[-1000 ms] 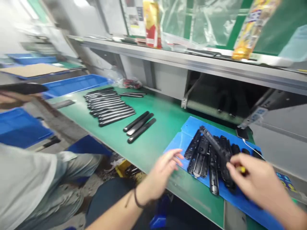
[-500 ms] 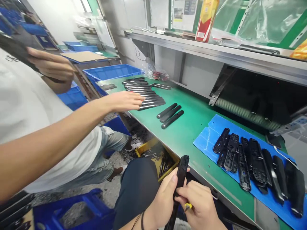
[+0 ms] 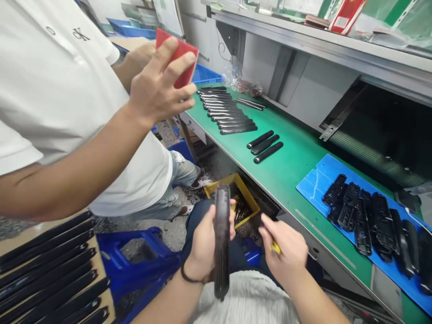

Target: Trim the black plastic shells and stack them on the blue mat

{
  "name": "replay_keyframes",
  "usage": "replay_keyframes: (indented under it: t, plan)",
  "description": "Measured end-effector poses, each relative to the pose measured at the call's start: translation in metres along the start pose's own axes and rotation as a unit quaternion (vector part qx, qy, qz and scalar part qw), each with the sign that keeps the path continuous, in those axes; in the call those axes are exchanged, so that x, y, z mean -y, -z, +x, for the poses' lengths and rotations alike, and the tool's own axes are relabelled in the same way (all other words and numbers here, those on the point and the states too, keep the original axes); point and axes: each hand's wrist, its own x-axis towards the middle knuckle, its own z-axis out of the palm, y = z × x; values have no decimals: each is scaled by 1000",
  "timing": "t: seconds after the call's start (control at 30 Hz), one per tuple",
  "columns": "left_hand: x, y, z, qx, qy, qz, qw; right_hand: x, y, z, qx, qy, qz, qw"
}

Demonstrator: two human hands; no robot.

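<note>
At far left, black bars (image 3: 50,265) lay on cardboard (image 3: 103,274) beside a blue crate (image 3: 148,265), and a co-worker's hand (image 3: 158,81) raised a red pad (image 3: 177,56). The left hand (image 3: 202,240) curled around a black strip (image 3: 222,238), held upright in front of a yellow bin (image 3: 245,198). The strip looked stiff, light and glossy enough to slip, so its long edges seemed the best hold. Just beside it, the right hand (image 3: 283,252) pinched a yellow tool (image 3: 276,248) between thumb and fingers. Further right, the green worktop (image 3: 290,166) carried 3 black rods (image 3: 265,146) and a blue mat (image 3: 313,184) of black parts (image 3: 371,220).
</note>
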Motion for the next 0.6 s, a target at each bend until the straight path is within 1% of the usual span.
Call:
replay_keyframes:
  t: [0.07, 0.1, 0.13, 0.2, 0.27, 0.33, 0.4, 0.5, 0.6]
  plan:
    - [-10, 4, 12, -49, -31, -60, 997, -8, -15, -4, 34, -53, -40, 997]
    - [-15, 5, 17, -65, -34, -80, 994, -8, -20, -8, 48, -74, -32, 996]
    - [-18, 5, 22, -78, -32, -96, 992, -5, -24, -12, 66, -82, -1, 994]
    - [-22, 4, 28, -91, -24, -116, 989, 6, -25, -21, 104, -46, 82, 990]
    - [-21, 0, 30, -91, -22, -126, 988, 22, -23, -26, 134, 17, 120, 983]
    - [-17, -6, 29, -81, -21, -131, 988, 34, -22, -28, 147, 65, 98, 982]
    - [-13, -12, 27, -73, -20, -132, 988, 41, -21, -28, 143, 90, 61, 984]
    - [-10, -17, 25, -61, -31, -122, 990, 44, -18, -27, 137, 118, 25, 983]
    - [-9, -19, 23, -42, -55, -111, 991, 44, -15, -29, 135, 128, 25, 982]
